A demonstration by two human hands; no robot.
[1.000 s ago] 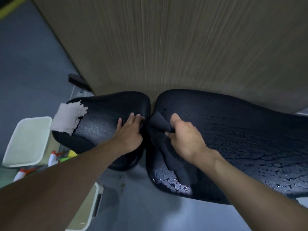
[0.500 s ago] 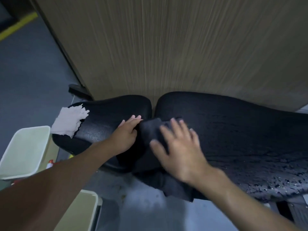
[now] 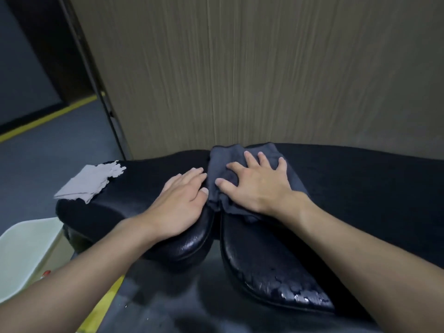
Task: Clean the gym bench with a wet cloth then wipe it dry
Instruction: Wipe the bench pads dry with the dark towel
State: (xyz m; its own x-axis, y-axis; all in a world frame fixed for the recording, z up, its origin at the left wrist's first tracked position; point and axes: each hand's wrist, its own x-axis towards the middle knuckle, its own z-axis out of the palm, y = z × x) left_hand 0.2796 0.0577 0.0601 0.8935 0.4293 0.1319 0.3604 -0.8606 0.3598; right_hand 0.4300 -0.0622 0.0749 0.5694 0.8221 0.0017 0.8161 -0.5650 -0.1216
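Head view: right hand (image 3: 257, 186), fingers spread, is pressing a crumpled dark grey cloth (image 3: 221, 159) flat at the far edge of the black padded gym bench (image 3: 360, 188), over the gap between its pads. Left hand (image 3: 180, 203) is lying flat right beside it, fingers together.

Dark grey cloth (image 3: 242, 162), black bench (image 3: 360, 188)

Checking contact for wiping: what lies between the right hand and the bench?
The cloth, pressed flat under the right hand on the bench; the head view shows it.
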